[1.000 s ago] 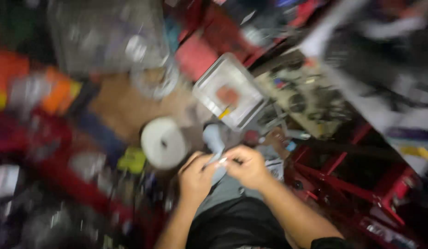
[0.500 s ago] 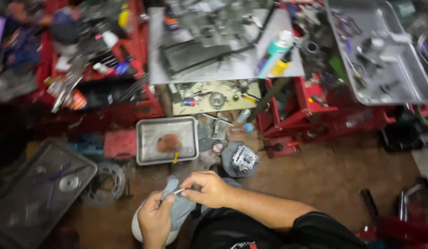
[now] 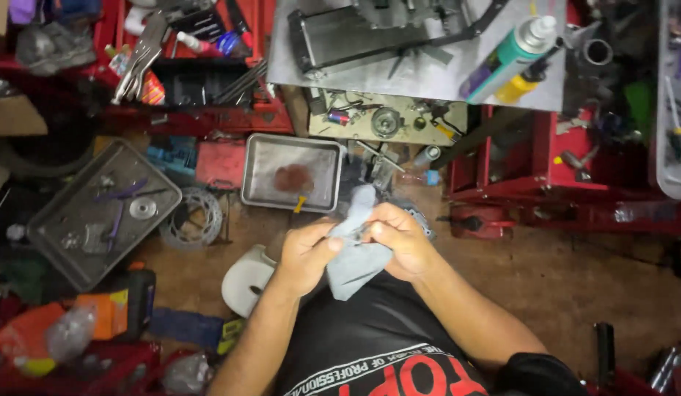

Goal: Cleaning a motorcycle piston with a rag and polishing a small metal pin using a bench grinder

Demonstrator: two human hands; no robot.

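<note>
My left hand (image 3: pixel 305 253) and my right hand (image 3: pixel 399 238) meet over my lap, both closed on a pale blue-grey cloth (image 3: pixel 355 253). The cloth hangs down between them and bunches up above my fingers. Whatever small part is wrapped in it is hidden. Just beyond my hands lies a square metal tray (image 3: pixel 261 192) with a reddish stain and a small yellow piece at its near rim.
A larger grey tray (image 3: pixel 54 227) with small tools sits at the left, a brake disc (image 3: pixel 195 218) beside it. A white roll (image 3: pixel 241 282) lies by my left forearm. Red shelving (image 3: pixel 560 191) stands at the right, with a metal sheet (image 3: pixel 428 84), spray can (image 3: pixel 505 59) and parts above.
The view has swung and steadied over the workshop floor. My hands have come closer together and now wrap the cloth around what they hold, where earlier they pinched a thin small piece.
</note>
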